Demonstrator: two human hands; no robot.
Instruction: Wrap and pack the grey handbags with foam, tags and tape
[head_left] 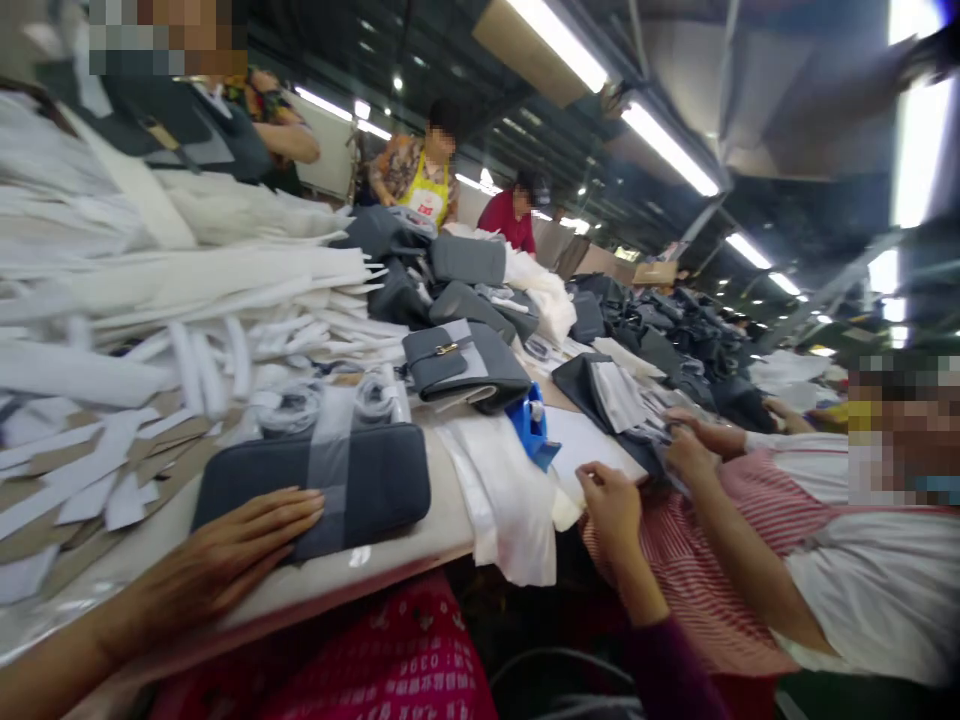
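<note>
My left hand [255, 540] lies flat, fingers stretched out, on a dark blue-grey padded bag [386, 480] at the table's front edge. A translucent whitish strip [330, 455] runs across the bag's middle, beside my fingertips. To the right, my right hand [613, 510] is raised by the table edge, its fingers bent and pinched together. Whatever they hold, if anything, is too small to make out. Left of that hand stands a blue tape dispenser [534, 430]. White thin sheets [506, 490] hang over the edge between my hands.
Coiled light cords [292, 405] lie behind the bag. A grey bag with a gold clasp [465, 360] sits further back. White strips [225, 280] pile up at left. A co-worker's hands [690, 450] handle a dark bag at right. More people stand behind.
</note>
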